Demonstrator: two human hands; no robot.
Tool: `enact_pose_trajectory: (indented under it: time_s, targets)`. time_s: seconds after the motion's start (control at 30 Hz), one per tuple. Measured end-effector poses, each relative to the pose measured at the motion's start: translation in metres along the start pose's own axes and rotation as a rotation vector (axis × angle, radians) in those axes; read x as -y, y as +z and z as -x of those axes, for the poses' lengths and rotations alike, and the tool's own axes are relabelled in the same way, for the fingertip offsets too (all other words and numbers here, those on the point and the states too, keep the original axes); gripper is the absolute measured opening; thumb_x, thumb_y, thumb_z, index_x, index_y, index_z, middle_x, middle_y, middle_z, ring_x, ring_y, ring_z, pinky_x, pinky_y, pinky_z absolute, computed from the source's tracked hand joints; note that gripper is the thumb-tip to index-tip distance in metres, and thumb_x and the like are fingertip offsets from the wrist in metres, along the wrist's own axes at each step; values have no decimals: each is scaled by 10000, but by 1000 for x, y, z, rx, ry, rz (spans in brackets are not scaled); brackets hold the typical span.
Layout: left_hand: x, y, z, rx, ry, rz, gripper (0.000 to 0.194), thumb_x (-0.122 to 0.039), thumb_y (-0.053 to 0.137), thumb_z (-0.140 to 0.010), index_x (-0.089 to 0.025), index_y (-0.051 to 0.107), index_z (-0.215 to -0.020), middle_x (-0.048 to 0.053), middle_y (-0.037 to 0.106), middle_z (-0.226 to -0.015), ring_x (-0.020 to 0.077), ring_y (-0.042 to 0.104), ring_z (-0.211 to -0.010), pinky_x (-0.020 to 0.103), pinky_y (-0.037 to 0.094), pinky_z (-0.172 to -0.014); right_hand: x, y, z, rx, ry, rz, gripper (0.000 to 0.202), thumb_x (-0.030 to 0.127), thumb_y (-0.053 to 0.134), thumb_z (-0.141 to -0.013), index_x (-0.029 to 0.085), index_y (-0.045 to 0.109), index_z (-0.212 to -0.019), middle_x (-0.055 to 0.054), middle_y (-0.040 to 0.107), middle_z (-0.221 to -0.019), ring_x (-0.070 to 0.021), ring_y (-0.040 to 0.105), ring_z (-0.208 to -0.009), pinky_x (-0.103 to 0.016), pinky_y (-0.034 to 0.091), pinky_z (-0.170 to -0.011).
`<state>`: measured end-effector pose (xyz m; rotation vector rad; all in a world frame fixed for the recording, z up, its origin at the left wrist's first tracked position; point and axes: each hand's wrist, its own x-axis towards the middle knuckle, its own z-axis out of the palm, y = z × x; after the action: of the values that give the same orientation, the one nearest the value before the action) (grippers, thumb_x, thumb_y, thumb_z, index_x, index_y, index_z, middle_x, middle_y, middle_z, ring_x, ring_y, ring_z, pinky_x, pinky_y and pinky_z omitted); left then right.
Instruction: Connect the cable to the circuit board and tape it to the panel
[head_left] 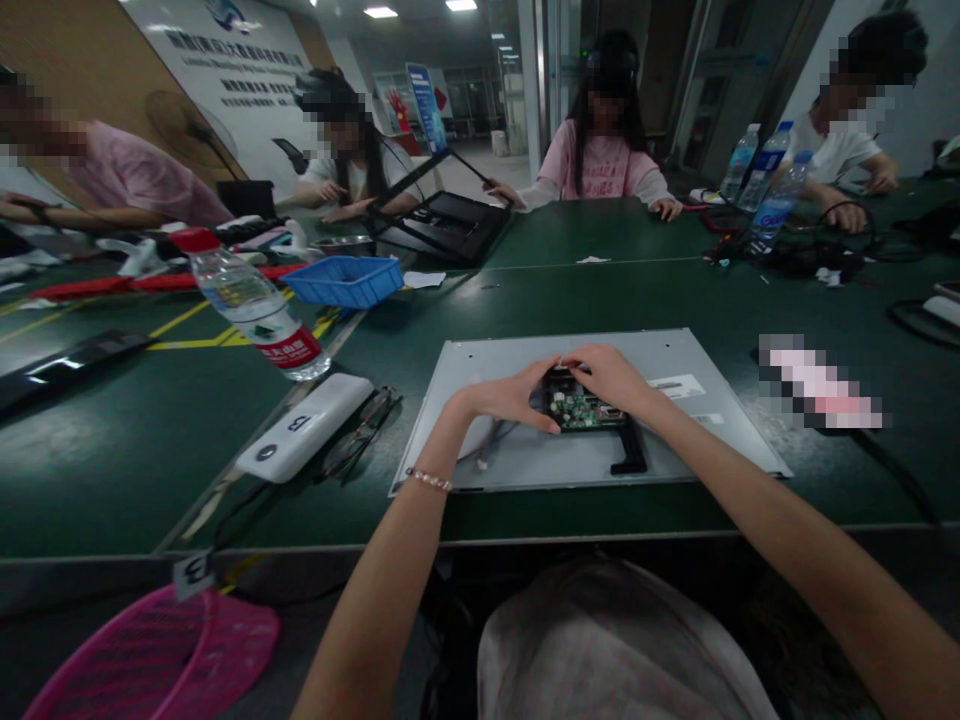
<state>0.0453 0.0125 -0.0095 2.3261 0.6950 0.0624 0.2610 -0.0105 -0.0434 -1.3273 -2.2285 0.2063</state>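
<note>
Our left hand (517,393) arcs beside the board (581,410) on the panel (540,466); our right hand (611,375) curls at its far edge, grips unclear. Likely light, stiff, fragile: we'd take the board's edges.

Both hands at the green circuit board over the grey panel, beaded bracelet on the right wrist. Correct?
One fix: the head view shows the beaded bracelet on the left wrist. The left hand and right hand are indeed at the green circuit board over the grey panel.
</note>
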Motion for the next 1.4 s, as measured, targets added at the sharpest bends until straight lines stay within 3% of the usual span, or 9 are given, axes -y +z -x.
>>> enact_pose_trajectory:
  time_s: [0.3, 0.8, 1.0, 1.2, 1.4]
  targets:
    - [1, 2, -1, 18, -60, -58, 1203, -587, 718, -628, -99, 31, -1487, 170, 78, -1561, 319, 115, -1431, 419, 114, -1178, -2, 1, 0, 40, 2, 88, 238, 154, 489, -897, 162, 714, -975, -99, 669, -972, -202, 593, -920, -317, 438, -840]
    - [5, 2, -1, 9, -21, -128, 1133, -581, 693, -676, -163, 27, -1490, 156, 99, -1561, 309, 163, -1423, 442, 182, -1158, -6, 2, 2, -3, 2, 16, 197, 178, 542, -878, 184, 722, -958, -79, 709, -1004, -218, 627, -955, -341, 453, -878]
    - [1, 1, 0, 13, -36, -123, 1136, -555, 709, -671, -134, 41, -1488, 173, 123, -1553, 307, 174, -1421, 433, 183, -1161, -5, 0, 3, -31, 16, -37, 197, 157, 542, -863, 183, 718, -945, -76, 713, -978, -220, 629, -955, -353, 460, -882]
    - [1, 1, 0, -7, 13, -88, 1130, -552, 717, -666, -163, 53, -1493, 155, 145, -1552, 320, 207, -1408, 455, 192, -1157, -4, -1, 3, -75, 61, -114, 267, 136, 528, -852, 156, 674, -1075, -90, 715, -1004, -211, 651, -933, -344, 479, -874]
    - [1, 0, 0, 12, -19, -54, 1179, -585, 710, -657, -120, 21, -1493, 157, 86, -1562, 328, 148, -1421, 452, 155, -1166, -5, -21, 5, -100, 94, -108, 294, 155, 515, -856, 157, 666, -1109, -89, 711, -1042, -208, 648, -985, -359, 469, -927]
